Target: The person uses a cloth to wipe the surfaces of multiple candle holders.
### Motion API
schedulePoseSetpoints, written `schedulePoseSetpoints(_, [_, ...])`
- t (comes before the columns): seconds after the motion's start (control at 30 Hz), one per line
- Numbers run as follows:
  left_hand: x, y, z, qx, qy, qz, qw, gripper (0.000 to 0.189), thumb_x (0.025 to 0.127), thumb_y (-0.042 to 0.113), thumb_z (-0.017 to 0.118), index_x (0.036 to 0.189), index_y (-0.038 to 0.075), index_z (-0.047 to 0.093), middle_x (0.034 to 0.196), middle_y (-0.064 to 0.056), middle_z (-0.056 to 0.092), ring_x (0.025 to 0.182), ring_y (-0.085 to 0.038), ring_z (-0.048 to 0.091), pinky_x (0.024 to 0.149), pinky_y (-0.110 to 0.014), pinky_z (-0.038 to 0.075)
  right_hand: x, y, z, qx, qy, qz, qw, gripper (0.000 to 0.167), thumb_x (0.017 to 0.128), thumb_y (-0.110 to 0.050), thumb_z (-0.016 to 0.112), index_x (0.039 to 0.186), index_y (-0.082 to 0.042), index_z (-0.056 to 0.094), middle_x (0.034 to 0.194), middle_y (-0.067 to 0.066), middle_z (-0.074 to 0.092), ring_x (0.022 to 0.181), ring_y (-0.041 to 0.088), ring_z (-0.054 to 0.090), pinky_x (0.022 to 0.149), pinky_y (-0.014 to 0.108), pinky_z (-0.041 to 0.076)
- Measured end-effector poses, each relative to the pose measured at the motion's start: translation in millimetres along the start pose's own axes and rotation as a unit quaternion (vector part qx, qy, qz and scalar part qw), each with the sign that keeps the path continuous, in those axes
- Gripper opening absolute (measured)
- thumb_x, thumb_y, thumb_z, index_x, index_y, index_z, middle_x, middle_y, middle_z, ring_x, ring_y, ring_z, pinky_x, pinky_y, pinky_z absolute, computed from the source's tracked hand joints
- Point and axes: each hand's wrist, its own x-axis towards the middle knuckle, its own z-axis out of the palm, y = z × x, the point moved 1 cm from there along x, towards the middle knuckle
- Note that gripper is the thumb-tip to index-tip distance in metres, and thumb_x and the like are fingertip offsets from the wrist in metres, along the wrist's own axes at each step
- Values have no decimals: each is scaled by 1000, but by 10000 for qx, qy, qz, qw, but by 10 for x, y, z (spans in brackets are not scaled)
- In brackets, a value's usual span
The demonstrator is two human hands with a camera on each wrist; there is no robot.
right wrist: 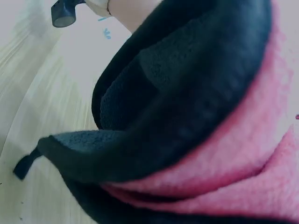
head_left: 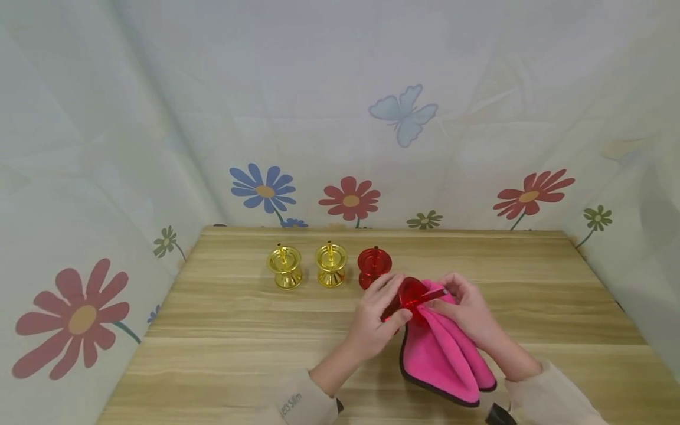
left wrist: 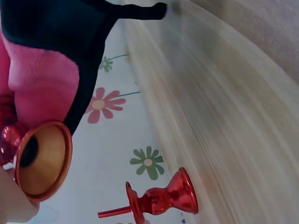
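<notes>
My left hand point(head_left: 370, 324) grips a shiny red metal candle holder point(head_left: 411, 290) by its base end, tilted so its thin stem points right. In the left wrist view the held holder's hollow base point(left wrist: 49, 161) faces the camera. With my right hand point(head_left: 470, 310) I pinch a pink cloth point(head_left: 446, 361) with dark edging against the dish and stem. The cloth hangs down in folds over the table and fills much of the right wrist view, its dark grey underside point(right wrist: 173, 56) showing. The cloth hides part of the holder.
Behind my left hand a second red candle holder point(head_left: 374, 261) stands upright. Two gold candle holders, one in the middle point(head_left: 331, 268) and one at the left point(head_left: 287, 268), stand in line with it on the wooden table point(head_left: 239, 348). A flower-printed curtain point(head_left: 451, 153) borders the table.
</notes>
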Motion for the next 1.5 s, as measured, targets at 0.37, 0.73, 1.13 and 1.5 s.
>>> schedulePoseSetpoints(0.37, [73,-36,-106,-1298,-1385,-1273,9735,72,69,35,73,132,20,41,140,-1,33,122,-18,39,86,-24,46,-29,-45,6,-166,-146,-89,9997,21,79,2,59,95,7,46,89,-14,60,74,4,62,61,24,53])
schedulePoseSetpoints(0.73, [34,-66,-116,-981,-627,-529,9918,62,80,48,54,129,11,46,128,-4,50,119,-20,44,93,-36,44,-2,-46,22,-231,149,159,9995,24,80,-1,60,98,7,46,83,-10,59,68,6,60,58,24,52])
schedulePoseSetpoints(1.13, [18,55,-59,359,141,201,9991,77,65,37,75,128,4,44,129,-9,48,119,-21,43,92,-33,45,36,-121,68,-358,249,238,9988,26,79,-1,62,97,7,46,91,16,58,68,6,60,58,25,52])
schedulePoseSetpoints(1.5, [90,-88,-215,-1762,-1489,-1161,9661,62,75,36,68,128,14,45,123,-3,53,106,-14,52,81,-22,49,54,-119,38,-440,-327,145,9984,20,79,-1,60,94,5,49,93,17,61,65,8,60,57,26,52])
